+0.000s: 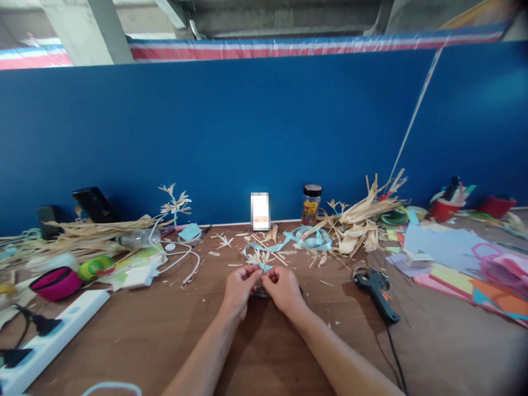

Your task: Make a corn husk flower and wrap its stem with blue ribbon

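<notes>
My left hand and my right hand meet over the middle of the table, thumbs and fingertips pinched close together. Between them is a small flower of pale dried husk strips, its petals pointing away from me. Light blue ribbon runs from the flower's base to a loose coil behind my right hand, and the fingers of both hands pinch at that base. My fingertips partly cover the ribbon there. A dark rounded object shows partly beneath my hands; I cannot tell what it is.
A glue gun lies to the right, its cord trailing toward me. Coloured paper and a dried husk bundle lie beyond. A jar stands at the back. A power strip and white charger are left.
</notes>
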A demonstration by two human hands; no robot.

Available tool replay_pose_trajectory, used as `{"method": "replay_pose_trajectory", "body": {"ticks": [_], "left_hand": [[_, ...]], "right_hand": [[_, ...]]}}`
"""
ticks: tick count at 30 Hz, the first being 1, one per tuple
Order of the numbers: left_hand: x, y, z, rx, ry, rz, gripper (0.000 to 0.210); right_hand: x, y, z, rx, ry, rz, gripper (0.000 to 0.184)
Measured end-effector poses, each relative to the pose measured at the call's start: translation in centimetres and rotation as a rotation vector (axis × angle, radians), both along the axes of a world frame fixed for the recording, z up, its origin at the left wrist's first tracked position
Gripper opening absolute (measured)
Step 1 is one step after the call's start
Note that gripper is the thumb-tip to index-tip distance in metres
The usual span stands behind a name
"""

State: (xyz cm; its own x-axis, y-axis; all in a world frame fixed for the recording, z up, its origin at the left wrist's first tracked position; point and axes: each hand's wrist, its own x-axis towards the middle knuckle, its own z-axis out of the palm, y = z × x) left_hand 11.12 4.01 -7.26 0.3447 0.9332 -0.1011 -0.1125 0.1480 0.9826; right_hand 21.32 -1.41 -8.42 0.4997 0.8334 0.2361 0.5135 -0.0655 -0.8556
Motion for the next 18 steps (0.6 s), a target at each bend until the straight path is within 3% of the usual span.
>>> {"method": "replay_pose_trajectory", "body": {"ticks": [8, 18], "left_hand": [[-0.01, -0.19, 0.75, -0.017, -0.01, -0.027, 0.032], [0.0, -0.32, 0.64, -0.005, 0.02, -0.054, 0.032]], "right_hand": [[0.46, -0.08, 0.14, 0.016, 0.021, 0.046, 0.02], [0.5, 0.11, 0.03, -0.059, 0.031, 0.033, 0.024]]}}
